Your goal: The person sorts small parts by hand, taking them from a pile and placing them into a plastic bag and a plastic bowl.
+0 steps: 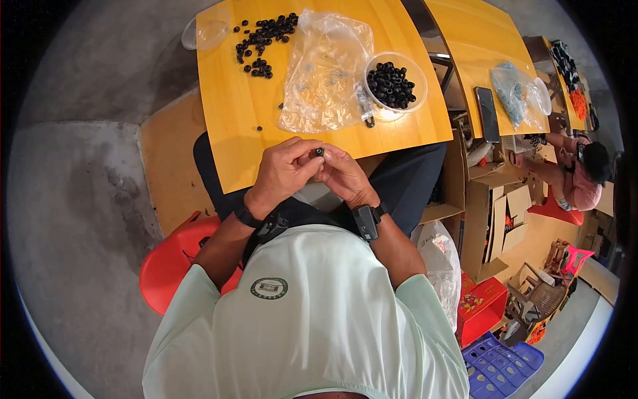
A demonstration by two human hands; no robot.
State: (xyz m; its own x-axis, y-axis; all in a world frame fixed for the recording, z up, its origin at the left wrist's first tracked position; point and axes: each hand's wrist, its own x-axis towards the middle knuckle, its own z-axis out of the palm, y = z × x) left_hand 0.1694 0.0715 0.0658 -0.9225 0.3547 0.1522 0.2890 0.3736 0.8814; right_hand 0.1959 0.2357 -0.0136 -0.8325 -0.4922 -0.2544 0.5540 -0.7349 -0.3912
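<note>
Just off the near edge of the yellow table (232, 156), my left hand (282, 171) and my right hand (343, 175) meet. Between their fingertips is a small black round piece (319, 152), like a bead or cap; both hands pinch it. Beyond them a clear plastic bag (322, 100) lies flat. A round clear tub (421, 85) to its right holds many similar black pieces (391, 85). More loose black pieces (266, 33) are scattered at the far left, and a single one (259, 128) lies nearer to my left hand.
A clear lid or shallow dish (205, 34) sits at the table's far left corner. On a second table to the right are a black phone (487, 114) and a clear bag (512, 93). Cardboard boxes (482, 223) and a blue crate (502, 366) stand below; another person (585, 179) sits at the right.
</note>
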